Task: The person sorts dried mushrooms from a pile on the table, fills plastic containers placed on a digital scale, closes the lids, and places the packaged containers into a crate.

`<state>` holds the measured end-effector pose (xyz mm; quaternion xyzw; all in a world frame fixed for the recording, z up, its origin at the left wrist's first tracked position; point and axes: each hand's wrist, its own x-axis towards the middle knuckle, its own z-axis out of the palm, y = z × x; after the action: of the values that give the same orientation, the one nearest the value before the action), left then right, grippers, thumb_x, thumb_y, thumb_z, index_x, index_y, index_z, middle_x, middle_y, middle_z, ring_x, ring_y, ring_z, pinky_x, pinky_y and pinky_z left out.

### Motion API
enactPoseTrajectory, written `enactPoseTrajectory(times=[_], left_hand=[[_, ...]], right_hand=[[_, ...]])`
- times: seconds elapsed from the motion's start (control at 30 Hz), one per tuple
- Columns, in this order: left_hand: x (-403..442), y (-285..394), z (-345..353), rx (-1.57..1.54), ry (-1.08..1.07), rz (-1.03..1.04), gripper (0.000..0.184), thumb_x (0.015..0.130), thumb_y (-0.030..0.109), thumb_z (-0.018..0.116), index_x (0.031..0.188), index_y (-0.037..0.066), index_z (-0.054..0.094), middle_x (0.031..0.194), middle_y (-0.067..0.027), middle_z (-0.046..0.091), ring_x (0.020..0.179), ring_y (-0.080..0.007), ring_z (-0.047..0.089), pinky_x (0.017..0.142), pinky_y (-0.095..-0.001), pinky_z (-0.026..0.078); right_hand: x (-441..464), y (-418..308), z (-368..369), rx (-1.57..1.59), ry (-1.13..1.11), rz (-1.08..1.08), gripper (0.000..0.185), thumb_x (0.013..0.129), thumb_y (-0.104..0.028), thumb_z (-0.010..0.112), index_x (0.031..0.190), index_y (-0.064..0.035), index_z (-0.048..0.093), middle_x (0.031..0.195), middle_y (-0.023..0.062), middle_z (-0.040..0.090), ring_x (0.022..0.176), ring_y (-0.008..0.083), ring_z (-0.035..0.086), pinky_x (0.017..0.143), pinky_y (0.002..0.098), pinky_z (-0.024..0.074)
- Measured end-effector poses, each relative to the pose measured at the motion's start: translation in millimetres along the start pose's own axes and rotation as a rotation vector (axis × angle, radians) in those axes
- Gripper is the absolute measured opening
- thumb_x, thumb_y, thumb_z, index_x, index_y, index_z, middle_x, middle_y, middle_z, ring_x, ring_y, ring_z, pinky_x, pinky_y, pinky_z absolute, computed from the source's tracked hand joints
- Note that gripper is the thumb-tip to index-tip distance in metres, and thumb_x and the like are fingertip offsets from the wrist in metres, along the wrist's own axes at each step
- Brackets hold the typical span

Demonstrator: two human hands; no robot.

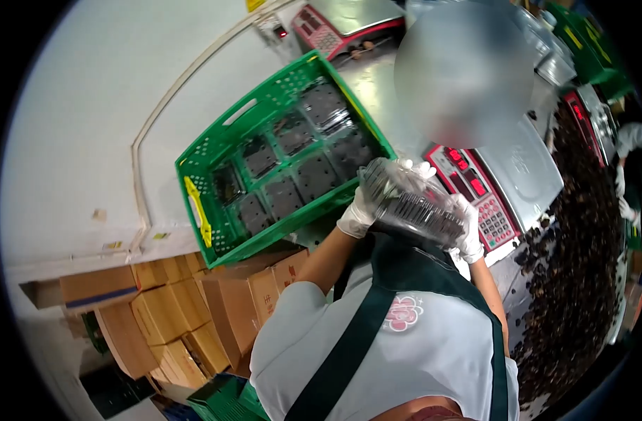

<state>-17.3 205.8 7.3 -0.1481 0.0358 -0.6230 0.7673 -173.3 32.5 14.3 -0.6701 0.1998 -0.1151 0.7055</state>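
Gripping a clear stack of plastic tubs (418,209) between both hands, the wearer has it just off the near right corner of the crate (265,242), held tilted over the apron (433,270). White gloves on both: the left hand (358,212) is closed on the end of the tubs nearest the crate, and the right hand (467,228) is closed on the end farther from it. A few gloved fingertips (425,169) peek over the tubs' far edge, though whose they are I can't tell. Look into the crate, green with a yellow handle (197,210) at its left end, and there are dark packs (315,174) in two rows, clear plastic shining on some. Over to the right of the crate sits the scale (493,223), red, digits lit, its metal plate (523,165) on the side away from the crate and its keypad close by the right hand. Farther right again, a broad spread of dark pieces (570,281) covers the metal table, and past it a co-worker's gloved hands (624,203) show at the edge of view. Beyond the crate's top corner stands a second scale (338,28), with small brown bits beside it, and below the crate, cardboard boxes (170,305) are piled up, several with flaps open
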Motion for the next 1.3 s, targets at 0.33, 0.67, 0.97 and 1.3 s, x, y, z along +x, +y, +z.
enactPoseTrajectory(times=[0.33, 0.67, 0.97, 1.3], left_hand=[[-101, 183, 70, 1.169, 0.967, 0.996, 0.047, 0.089, 0.032, 0.064, 0.124, 0.003, 0.053, 0.12, -0.0117, 0.06, 0.109, -0.0283, 0.058, 0.1, -0.042, 0.043], [-38, 289, 12, 2.27, 2.194, 0.5, 0.094, 0.075, 0.046, 0.072, 0.147, 0.012, 0.023, 0.154, -0.0166, 0.017, 0.141, -0.0345, 0.019, 0.107, -0.0632, 0.021], [203, 166, 80, 2.756, -0.044, 1.143, 0.039, 0.09, 0.016, 0.06, 0.125, 0.0, 0.053, 0.13, -0.0179, 0.052, 0.121, -0.0328, 0.049, 0.104, -0.0414, 0.036], [296, 132, 37, 3.34, 0.108, 0.332, 0.025, 0.09, 0.023, 0.054, 0.108, 0.01, 0.065, 0.1, -0.0152, 0.067, 0.095, -0.0323, 0.064, 0.08, -0.0416, 0.05]], right_hand=[[3, -8, 32, -0.393, -0.071, -0.085, 0.013, 0.088, -0.003, 0.06, 0.1, 0.0002, 0.064, 0.106, 0.0087, 0.068, 0.085, 0.0088, 0.061, 0.074, 0.0222, 0.0485], [-27, 5, -12, -0.478, 0.145, 0.152, 0.015, 0.087, -0.007, 0.062, 0.101, -0.0018, 0.066, 0.102, 0.005, 0.07, 0.084, 0.0089, 0.062, 0.073, 0.0239, 0.0495], [-76, -10, -29, -0.361, 0.379, 0.204, 0.016, 0.09, -0.018, 0.059, 0.095, -0.0057, 0.067, 0.083, 0.0025, 0.068, 0.073, 0.0108, 0.062, 0.071, 0.0269, 0.0523], [-138, 20, -43, -0.377, 0.683, 0.256, 0.015, 0.087, -0.019, 0.058, 0.094, -0.008, 0.065, 0.083, 0.0119, 0.069, 0.077, 0.0267, 0.067, 0.072, 0.0343, 0.0521]])
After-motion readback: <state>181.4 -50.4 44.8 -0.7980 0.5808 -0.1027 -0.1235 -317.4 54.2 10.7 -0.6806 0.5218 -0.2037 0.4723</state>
